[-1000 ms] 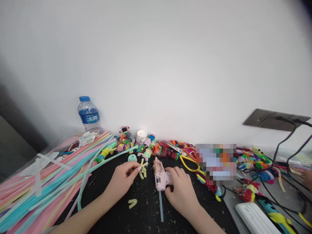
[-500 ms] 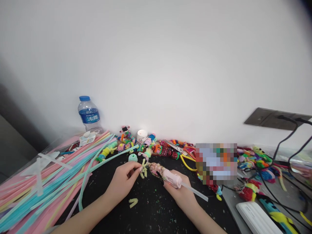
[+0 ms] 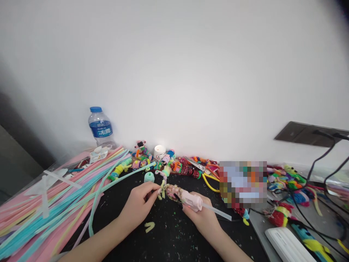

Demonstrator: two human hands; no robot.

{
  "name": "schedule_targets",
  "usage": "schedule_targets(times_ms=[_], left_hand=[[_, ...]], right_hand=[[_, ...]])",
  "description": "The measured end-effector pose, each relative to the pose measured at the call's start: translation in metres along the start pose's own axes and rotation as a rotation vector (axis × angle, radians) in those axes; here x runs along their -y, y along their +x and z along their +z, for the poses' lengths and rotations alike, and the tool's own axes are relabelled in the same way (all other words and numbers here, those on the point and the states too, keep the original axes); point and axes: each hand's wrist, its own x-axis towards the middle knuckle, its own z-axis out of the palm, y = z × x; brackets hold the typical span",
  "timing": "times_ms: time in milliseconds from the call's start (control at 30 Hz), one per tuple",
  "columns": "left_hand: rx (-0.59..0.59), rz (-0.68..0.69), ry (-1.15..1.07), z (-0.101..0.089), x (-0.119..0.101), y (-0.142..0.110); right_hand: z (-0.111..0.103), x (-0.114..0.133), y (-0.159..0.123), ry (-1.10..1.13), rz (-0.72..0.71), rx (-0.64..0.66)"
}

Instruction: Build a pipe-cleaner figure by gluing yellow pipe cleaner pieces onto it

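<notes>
In my right hand (image 3: 203,211) is a pale pink hot glue gun (image 3: 192,200), a clear glue stick (image 3: 218,211) jutting from its back. Fuzz and beads of stuck-on fluff cover its front end, which points left. My left hand (image 3: 141,202) pinches a small pale yellow-green pipe cleaner piece (image 3: 163,192) between thumb and fingertips. The gun's tip is right at this piece; whether they touch I cannot tell. A bent yellow-green pipe cleaner scrap (image 3: 149,227) lies on the black mat (image 3: 169,240) below my left hand. A mint coil (image 3: 149,177) sits just beyond.
Long pastel pipe cleaners (image 3: 68,203) spread over the left side. A water bottle (image 3: 100,127) stands by the wall. Scissors (image 3: 209,180) rest among colourful pipe cleaner figures (image 3: 177,166) near a white cup (image 3: 159,152). At right lie black cables (image 3: 311,174) and a white box-like device (image 3: 286,242).
The glue gun's tip has moved slightly left, closer to the pipe cleaner piece in my left hand. Both hands keep their holds.
</notes>
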Motion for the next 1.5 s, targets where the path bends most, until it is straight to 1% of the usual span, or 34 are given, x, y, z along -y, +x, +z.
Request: schedule_targets(times_ms=[200, 433, 600, 833, 1133, 1500], left_hand=[[0.001, 0.007, 0.004, 0.0012, 0.0009, -0.0008], [-0.003, 0.012, -0.004, 0.0003, -0.0006, -0.0007], [0.001, 0.007, -0.009, 0.0005, -0.0009, -0.0005], [-0.006, 0.011, 0.001, 0.0012, -0.0002, -0.0011], [-0.004, 0.012, 0.006, 0.0018, 0.0001, -0.0008], [-0.011, 0.013, 0.010, 0.0012, -0.0005, -0.0005]], right_hand=[[0.0011, -0.0024, -0.0012, -0.015, -0.016, -0.013], [0.0021, -0.0045, -0.0025, -0.038, 0.002, -0.036], [0.0011, -0.0037, -0.0031, -0.041, -0.005, -0.022], [0.0021, -0.0070, -0.0031, -0.021, 0.023, -0.009], [0.0012, -0.0044, -0.0019, -0.062, 0.000, -0.050], [0.0001, -0.0029, -0.0012, -0.041, 0.009, -0.034]])
